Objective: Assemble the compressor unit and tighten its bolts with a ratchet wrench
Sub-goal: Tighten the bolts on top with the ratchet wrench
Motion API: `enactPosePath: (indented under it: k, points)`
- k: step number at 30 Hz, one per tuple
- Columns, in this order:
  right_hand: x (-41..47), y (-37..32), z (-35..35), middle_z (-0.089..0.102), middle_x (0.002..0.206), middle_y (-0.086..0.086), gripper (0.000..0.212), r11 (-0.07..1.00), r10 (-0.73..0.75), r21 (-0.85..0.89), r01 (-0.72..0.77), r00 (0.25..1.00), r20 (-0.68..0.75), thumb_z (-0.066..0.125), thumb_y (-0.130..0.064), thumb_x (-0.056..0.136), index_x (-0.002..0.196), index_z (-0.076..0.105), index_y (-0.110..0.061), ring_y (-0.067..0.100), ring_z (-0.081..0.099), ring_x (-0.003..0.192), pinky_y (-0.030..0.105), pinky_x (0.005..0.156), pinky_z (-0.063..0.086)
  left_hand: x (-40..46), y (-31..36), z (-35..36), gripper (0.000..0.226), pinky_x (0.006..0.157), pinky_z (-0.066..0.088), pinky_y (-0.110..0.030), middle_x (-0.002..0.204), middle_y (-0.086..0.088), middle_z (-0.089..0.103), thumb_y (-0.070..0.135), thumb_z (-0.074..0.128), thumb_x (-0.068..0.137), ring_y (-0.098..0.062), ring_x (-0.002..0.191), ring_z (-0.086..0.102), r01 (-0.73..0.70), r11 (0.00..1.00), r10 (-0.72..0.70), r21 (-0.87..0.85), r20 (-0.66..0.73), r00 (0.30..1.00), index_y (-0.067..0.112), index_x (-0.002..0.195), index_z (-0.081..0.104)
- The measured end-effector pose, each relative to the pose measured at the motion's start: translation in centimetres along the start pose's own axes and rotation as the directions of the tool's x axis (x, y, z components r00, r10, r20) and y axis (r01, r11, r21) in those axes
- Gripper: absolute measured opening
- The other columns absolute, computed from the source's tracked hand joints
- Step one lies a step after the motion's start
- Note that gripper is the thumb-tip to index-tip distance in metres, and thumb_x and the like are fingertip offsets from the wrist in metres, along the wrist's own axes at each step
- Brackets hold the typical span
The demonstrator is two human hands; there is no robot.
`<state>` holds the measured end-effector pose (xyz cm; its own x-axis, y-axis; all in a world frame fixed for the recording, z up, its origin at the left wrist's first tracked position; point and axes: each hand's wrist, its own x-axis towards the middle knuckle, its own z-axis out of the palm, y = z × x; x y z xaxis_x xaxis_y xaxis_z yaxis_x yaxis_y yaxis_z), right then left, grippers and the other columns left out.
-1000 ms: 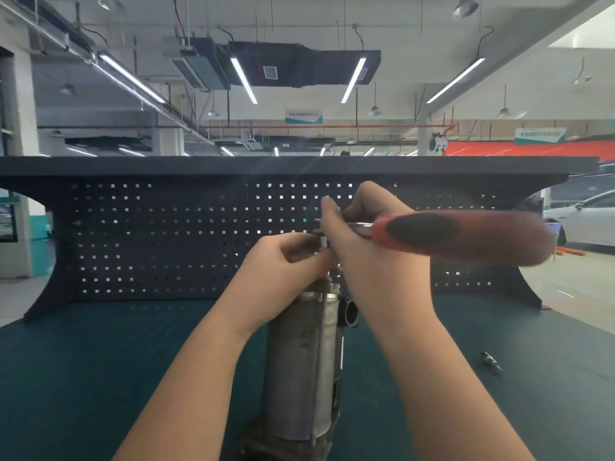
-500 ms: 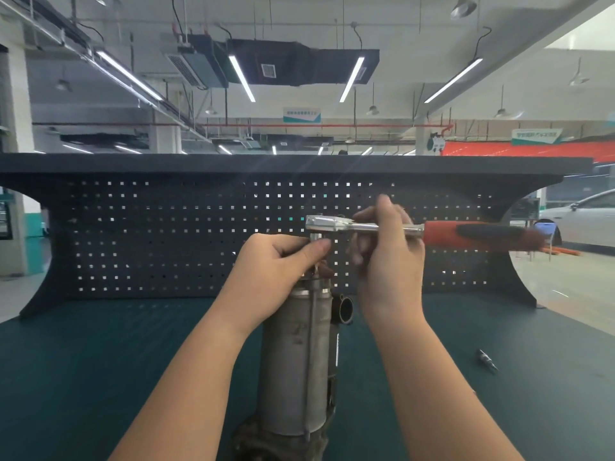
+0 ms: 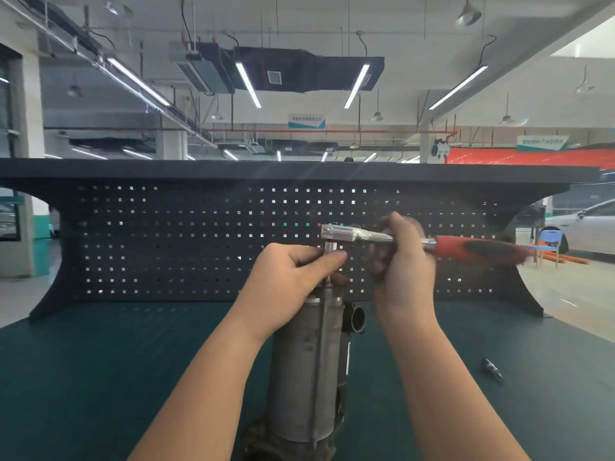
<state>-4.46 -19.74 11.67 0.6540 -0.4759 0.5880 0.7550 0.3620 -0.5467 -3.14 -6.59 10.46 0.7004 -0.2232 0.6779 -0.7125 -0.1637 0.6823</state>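
Compressor unit (image 3: 307, 371) stands upright on the green tabletop (image 3: 100, 377), close in front of the person, its lower end partly cut off by the frame edge. The step in hand looks like running down a bolt at the top end with the ratchet wrench (image 3: 429, 242). To do it well, I would keep the socket (image 3: 330, 246) square over the bolt so it cannot cam off, hold the housing from turning, and swing the red handle in short level arcs rather than tipping it.

The left hand (image 3: 293, 277) is curled around the top of the compressor, its thumb and fingers closing near the socket just under the wrench head, steadying both. The right hand (image 3: 401, 261), blurred, grips the wrench shank between head and red grip, fingers wrapped around it. The bolt itself is hidden by the hand. A small loose metal bit (image 3: 493, 370) lies well apart on the right.
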Motion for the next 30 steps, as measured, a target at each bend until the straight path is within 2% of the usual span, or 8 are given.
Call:
enactPosePath:
  k: [2, 8, 14, 17, 20, 24, 27, 30]
  points:
    - [-0.1, 0.6, 0.2, 0.032, 0.048, -0.008, 0.033, 0.987, 0.128, 0.109, -0.121, 0.990, -0.061, 0.052, -0.020, 0.097, 0.066, 0.039, -0.019, 0.009, 0.028, 0.044, 0.025, 0.049, 0.024, 0.1, -0.1, 0.0, 0.018, 0.079, 0.057, -0.031, 0.076, 0.005, 0.077, 0.033, 0.071, 0.087, -0.014, 0.080, 0.073, -0.006, 1.000, 0.006, -0.010, -0.015, 1.000, 0.021, 0.077, 0.080]
    - [-1.8, -0.6, 1.9, 0.048, 0.055, -0.011, 0.036, 0.606, -0.476, -0.498, 0.621, 0.784, 0.399, 0.058, -0.048, 0.080, 0.063, 0.035, -0.025, 0.000, 0.036, 0.045, 0.006, 0.044, 0.029, 0.0, 0.4, -0.2, 0.030, 0.053, 0.042, -0.010, 0.054, 0.009, 0.068, 0.017, 0.070, 0.087, 0.007, 0.052, 0.057, -0.008, 0.997, 0.009, -0.078, 0.010, 1.000, 0.019, 0.057, 0.075]
    - [0.2, 1.5, 0.1, 0.030, 0.046, -0.005, 0.034, 0.916, 0.302, 0.235, -0.325, 0.945, 0.129, 0.053, -0.019, 0.095, 0.065, 0.039, -0.020, 0.009, 0.025, 0.042, 0.024, 0.050, 0.018, 0.2, -0.4, -1.2, 0.017, 0.083, 0.054, -0.029, 0.077, 0.006, 0.077, 0.035, 0.067, 0.087, -0.009, 0.081, 0.073, 0.038, 0.999, -0.039, 0.013, 0.013, 0.999, 0.029, 0.077, 0.080]
    - [-0.5, 1.2, 0.5, 0.031, 0.048, -0.007, 0.040, 0.999, -0.017, -0.032, 0.021, 0.994, 0.110, 0.056, -0.021, 0.092, 0.059, 0.034, -0.025, 0.008, 0.028, 0.044, 0.023, 0.045, 0.025, 0.2, -0.5, -1.4, 0.021, 0.071, 0.054, -0.020, 0.079, 0.004, 0.077, 0.045, 0.070, 0.077, -0.007, 0.077, 0.073, 0.041, 0.997, -0.040, -0.059, 0.033, 0.999, 0.026, 0.081, 0.080]
    - [0.6, -0.3, 2.4, 0.037, 0.051, -0.010, 0.044, 0.641, -0.219, -0.605, 0.472, 0.868, 0.445, 0.063, -0.031, 0.089, 0.057, 0.034, -0.022, 0.000, 0.037, 0.043, 0.012, 0.049, 0.032, 0.0, -0.2, -1.4, 0.017, 0.053, 0.045, -0.010, 0.064, 0.009, 0.073, 0.033, 0.072, 0.082, 0.003, 0.058, 0.063, 0.039, 0.994, -0.037, -0.103, 0.025, 0.999, 0.026, 0.068, 0.079]
    - [0.5, -0.2, 1.2, 0.037, 0.049, -0.013, 0.042, 0.808, -0.262, -0.443, 0.387, 0.911, 0.318, 0.060, -0.022, 0.090, 0.057, 0.035, -0.021, 0.000, 0.036, 0.042, 0.013, 0.046, 0.030, 0.0, 0.0, -1.1, 0.021, 0.057, 0.050, -0.013, 0.069, 0.005, 0.075, 0.028, 0.069, 0.086, -0.002, 0.064, 0.069, 0.040, 0.994, -0.036, -0.101, 0.038, 0.999, 0.023, 0.070, 0.080]
    - [0.7, 0.8, -0.2, 0.035, 0.046, -0.004, 0.036, 0.953, 0.215, 0.182, -0.242, 0.964, 0.155, 0.052, -0.019, 0.095, 0.061, 0.043, -0.016, 0.010, 0.029, 0.042, 0.025, 0.051, 0.020, 0.0, -0.2, -1.0, 0.020, 0.073, 0.058, -0.024, 0.078, 0.001, 0.077, 0.032, 0.070, 0.085, -0.011, 0.078, 0.074, 0.040, 0.995, -0.037, -0.094, 0.033, 0.999, 0.017, 0.077, 0.080]
    - [0.5, 0.4, 0.5, 0.042, 0.051, -0.006, 0.037, 0.994, -0.015, -0.106, 0.030, 0.990, 0.143, 0.051, -0.019, 0.095, 0.059, 0.043, -0.021, 0.007, 0.036, 0.044, 0.020, 0.046, 0.030, 0.0, 0.0, -0.9, 0.026, 0.072, 0.058, -0.024, 0.081, 0.000, 0.078, 0.041, 0.073, 0.073, -0.010, 0.077, 0.073, 0.043, 0.990, -0.040, -0.134, 0.025, 0.999, 0.017, 0.080, 0.080]
